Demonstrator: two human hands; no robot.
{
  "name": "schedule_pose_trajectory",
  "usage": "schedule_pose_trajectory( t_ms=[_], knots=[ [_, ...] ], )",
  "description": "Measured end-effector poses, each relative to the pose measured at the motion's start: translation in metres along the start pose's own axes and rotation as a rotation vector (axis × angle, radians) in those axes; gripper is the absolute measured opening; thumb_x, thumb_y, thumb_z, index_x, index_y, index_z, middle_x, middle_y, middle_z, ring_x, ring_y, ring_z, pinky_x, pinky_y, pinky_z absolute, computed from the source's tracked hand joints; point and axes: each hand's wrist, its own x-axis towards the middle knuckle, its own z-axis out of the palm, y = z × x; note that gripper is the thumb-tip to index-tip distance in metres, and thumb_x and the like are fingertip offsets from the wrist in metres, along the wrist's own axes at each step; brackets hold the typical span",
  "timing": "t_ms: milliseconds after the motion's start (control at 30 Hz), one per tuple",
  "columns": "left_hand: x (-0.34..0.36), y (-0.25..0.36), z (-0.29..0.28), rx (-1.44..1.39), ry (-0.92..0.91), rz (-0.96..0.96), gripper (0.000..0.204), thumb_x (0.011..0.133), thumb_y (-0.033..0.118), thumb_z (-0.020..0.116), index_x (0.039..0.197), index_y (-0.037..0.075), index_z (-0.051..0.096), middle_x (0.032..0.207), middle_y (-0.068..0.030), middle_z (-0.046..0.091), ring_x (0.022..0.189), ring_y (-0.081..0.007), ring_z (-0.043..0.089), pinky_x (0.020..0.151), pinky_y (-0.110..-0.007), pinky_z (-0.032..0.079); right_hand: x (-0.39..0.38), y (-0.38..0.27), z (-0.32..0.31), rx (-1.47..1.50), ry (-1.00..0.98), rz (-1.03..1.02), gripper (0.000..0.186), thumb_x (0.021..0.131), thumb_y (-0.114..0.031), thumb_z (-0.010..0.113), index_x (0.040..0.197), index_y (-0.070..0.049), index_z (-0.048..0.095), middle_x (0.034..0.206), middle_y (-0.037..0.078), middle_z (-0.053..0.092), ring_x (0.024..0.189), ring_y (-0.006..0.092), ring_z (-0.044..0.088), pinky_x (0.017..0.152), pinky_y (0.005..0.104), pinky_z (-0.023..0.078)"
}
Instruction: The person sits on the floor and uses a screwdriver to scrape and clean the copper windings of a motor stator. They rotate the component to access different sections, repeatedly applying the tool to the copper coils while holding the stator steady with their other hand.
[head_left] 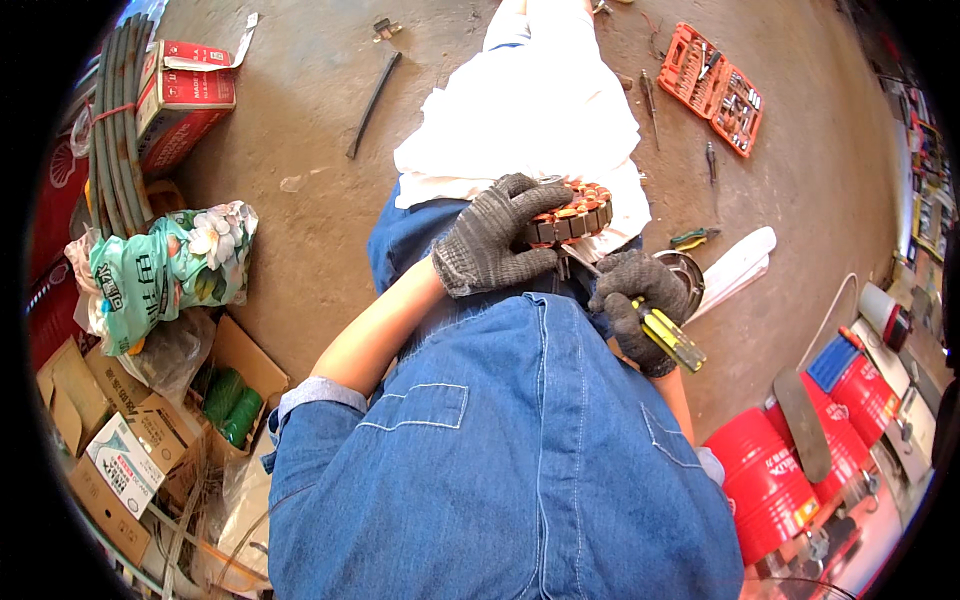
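Note:
My left hand [488, 240], in a dark grey knitted glove, grips a round motor stator [574, 218] with copper windings and a dark metal core. The stator is held above my lap, over a white cloth [520, 115] draped across my legs. My right hand [640, 290], gloved alike, is closed round a screwdriver [672, 338] with a yellow and black handle. Its shaft points toward the underside of the stator; whether the tip touches is hidden. Just beyond my right hand lies a round metal housing [682, 270], partly covered by the glove.
To the right on the floor are pliers [694, 238], a white roll [738, 268] and an open orange socket set [712, 90]. A black strip [374, 105] lies ahead. Red drums [765, 480] stand at right; a floral bag [170, 270] and cardboard boxes [140, 440] crowd the left.

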Motion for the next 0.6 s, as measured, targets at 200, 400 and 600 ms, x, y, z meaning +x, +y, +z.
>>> schedule_pose_trajectory(
  t_ms=[200, 400, 600],
  knots=[
    [0.0, -0.001, 0.0, 0.0, -0.023, -0.007, 0.072, 0.075, 0.033, 0.076, 0.138, 0.01, 0.052, 0.129, -0.0186, 0.057, 0.121, -0.0376, 0.051, 0.11, -0.046, 0.033, 0.006, -0.005, 0.003, -0.22, -0.081, -0.109, 0.02, 0.068, -0.007, 0.075, 0.086, -0.01, 0.067, 0.084, 0.011, 0.068, 0.082, 0.0296, 0.068, 0.073, 0.0407, 0.055],
    [0.0, 0.001, -0.001, -0.015, -0.041, -0.049, 0.072, 0.075, 0.033, 0.076, 0.138, 0.01, 0.052, 0.129, -0.0182, 0.057, 0.12, -0.0379, 0.051, 0.109, -0.047, 0.035, 0.01, -0.005, 0.007, -0.506, -0.189, -0.186, 0.02, 0.07, -0.012, 0.076, 0.089, -0.014, 0.069, 0.079, 0.009, 0.065, 0.075, 0.0294, 0.065, 0.067, 0.0415, 0.051],
    [0.001, -0.002, 0.0, -0.003, -0.008, 0.016, 0.072, 0.073, 0.034, 0.078, 0.137, 0.01, 0.053, 0.121, -0.019, 0.058, 0.111, -0.0364, 0.055, 0.1, -0.046, 0.043, 0.01, -0.006, 0.005, -0.626, -0.343, 0.0, 0.014, 0.067, -0.023, 0.074, 0.08, -0.019, 0.072, 0.085, 0.006, 0.067, 0.082, 0.0266, 0.066, 0.07, 0.0394, 0.051]
  ],
)
